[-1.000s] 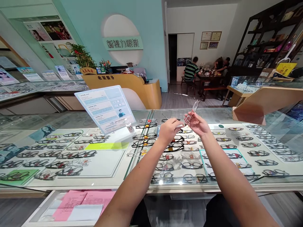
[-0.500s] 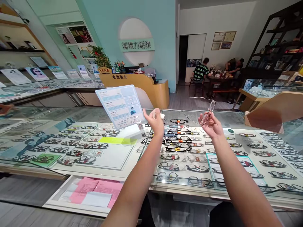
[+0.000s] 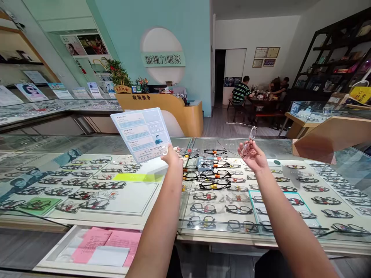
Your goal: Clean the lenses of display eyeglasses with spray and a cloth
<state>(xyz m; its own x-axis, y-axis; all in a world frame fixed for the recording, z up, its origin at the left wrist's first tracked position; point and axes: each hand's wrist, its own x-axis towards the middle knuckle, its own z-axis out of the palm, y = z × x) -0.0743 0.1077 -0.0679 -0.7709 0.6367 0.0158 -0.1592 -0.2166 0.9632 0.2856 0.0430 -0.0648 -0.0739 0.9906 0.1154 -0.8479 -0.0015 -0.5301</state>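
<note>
My right hand (image 3: 255,156) is raised above the glass counter, its fingers closed on a pair of thin-rimmed eyeglasses (image 3: 253,133). The frame is turned on end, with its thin temples unfolded and pointing left. My left hand (image 3: 173,156) reaches to the counter in front of the upright printed card (image 3: 140,133). Its fingers are closed around a small clear bottle (image 3: 165,150), of which only the top shows. Something pale sticks out at the right side of this hand, too small to name.
Rows of eyeglasses (image 3: 215,184) lie in the glass display counter (image 3: 185,227). An open drawer (image 3: 46,260) with pink papers (image 3: 121,241) is at the lower left. A wooden board (image 3: 327,139) stands at the right. People (image 3: 240,92) sit at a table behind.
My left hand has moved left and closed on the small bottle, which stood apart from its open fingers before. The right hand still holds the eyeglasses. The view has shifted slightly.
</note>
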